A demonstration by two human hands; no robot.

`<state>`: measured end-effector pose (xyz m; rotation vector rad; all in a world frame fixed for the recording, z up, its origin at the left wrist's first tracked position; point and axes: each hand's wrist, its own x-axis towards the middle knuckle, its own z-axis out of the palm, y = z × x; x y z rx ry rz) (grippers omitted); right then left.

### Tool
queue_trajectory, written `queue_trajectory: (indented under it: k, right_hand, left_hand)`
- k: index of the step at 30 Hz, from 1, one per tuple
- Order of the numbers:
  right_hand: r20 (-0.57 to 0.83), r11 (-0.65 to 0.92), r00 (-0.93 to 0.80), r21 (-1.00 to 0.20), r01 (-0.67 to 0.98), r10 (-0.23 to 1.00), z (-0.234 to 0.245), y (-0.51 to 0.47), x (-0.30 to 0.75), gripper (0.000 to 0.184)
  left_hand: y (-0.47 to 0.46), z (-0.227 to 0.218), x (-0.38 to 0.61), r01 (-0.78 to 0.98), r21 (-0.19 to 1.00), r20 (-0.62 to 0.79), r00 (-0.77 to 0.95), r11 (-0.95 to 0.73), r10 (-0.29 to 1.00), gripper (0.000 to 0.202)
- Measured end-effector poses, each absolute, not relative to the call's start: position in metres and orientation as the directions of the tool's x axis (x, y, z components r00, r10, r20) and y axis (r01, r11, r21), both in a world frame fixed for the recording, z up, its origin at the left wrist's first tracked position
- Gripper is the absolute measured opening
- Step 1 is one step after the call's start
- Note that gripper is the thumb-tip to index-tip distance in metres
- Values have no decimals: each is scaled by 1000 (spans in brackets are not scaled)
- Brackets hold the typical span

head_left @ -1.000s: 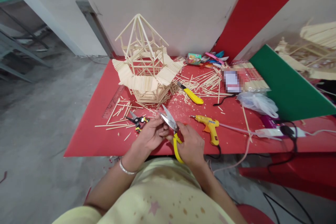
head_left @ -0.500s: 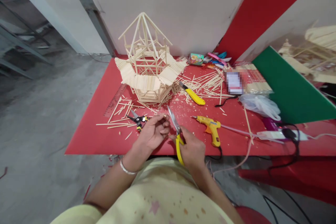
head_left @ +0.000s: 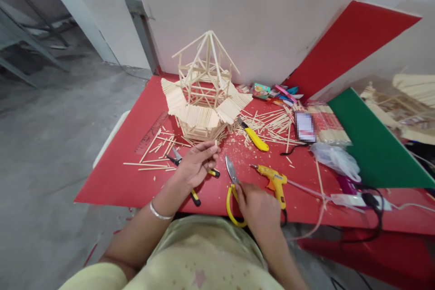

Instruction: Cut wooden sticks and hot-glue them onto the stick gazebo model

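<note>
A short piece of wooden stick (head_left: 216,143) is pinched between the thumb and fingertips of my left hand (head_left: 197,163). My right hand (head_left: 261,204) grips yellow-handled scissors (head_left: 231,171), their blades pointing away from me, just right of the left hand and apart from the piece. Partly hidden under my left hand lie cutters with black and yellow handles (head_left: 195,197). Beyond the hands stands a pavilion-like model (head_left: 199,115) of pale sticks, with a pointed open roof frame above slatted lower roof panels.
On the red tabletop (head_left: 112,186) lie a yellow utility knife (head_left: 257,139), a yellow glue gun (head_left: 273,177), loose sticks (head_left: 272,120), a clear ruler (head_left: 151,132) and a plastic bag (head_left: 335,158). A green board (head_left: 370,145) is at the right. Cords run along the right side.
My right hand and the scissors have moved away from my left hand, down and to the right. The stick piece shows more clearly at the left fingertips. The view has shifted.
</note>
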<state>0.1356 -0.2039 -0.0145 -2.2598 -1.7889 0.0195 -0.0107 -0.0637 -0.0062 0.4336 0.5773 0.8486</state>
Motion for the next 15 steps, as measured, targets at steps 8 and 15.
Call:
queue_trajectory:
  k: [8,15]
  right_hand:
    - [238,32,354,-866,500,905,24,-127,126,22]
    - [-46,-34,311,-999,-42,949,7,-95,126,21]
  left_hand:
    - [-50,-8,-8,-519,560,-288,609,646,739,30]
    - [-35,-12,-7,-471,559,-302,652,683,696,28]
